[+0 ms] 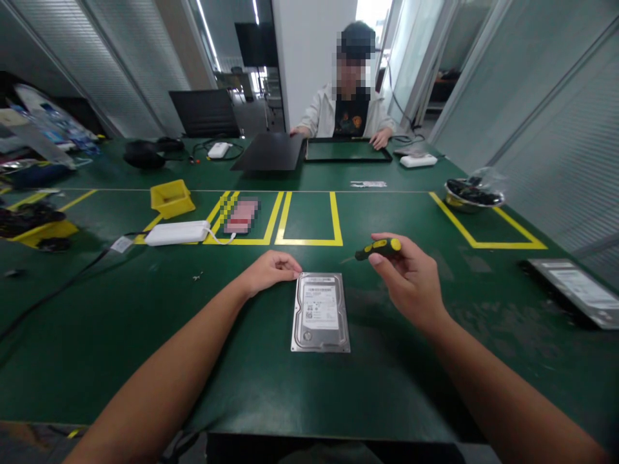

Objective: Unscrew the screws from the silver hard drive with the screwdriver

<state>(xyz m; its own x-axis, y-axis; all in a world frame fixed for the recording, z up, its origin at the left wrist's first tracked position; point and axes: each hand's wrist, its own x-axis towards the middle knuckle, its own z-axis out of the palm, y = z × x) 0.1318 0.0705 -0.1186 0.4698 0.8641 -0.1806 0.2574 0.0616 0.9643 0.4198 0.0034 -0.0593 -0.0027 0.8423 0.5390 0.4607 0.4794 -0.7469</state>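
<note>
A silver hard drive (320, 312) with a white label lies flat on the green table, label side up. At its upper left corner is my left hand (273, 270), with thumb and fingers closed together against the drive's edge. My right hand (413, 277) grips a screwdriver (377, 249) by its black and yellow handle, to the right of the drive and above the table. The thin shaft points left and slightly down, its tip apart from the drive and blurred.
Another hard drive (575, 290) lies at the right. Further back are a yellow bin (171, 198), a white power strip (177, 233), a phone (242, 216) and a metal bowl (467, 200) with dark parts. A person (351, 109) opposite handles a black frame (348, 160) and a dark panel (268, 153).
</note>
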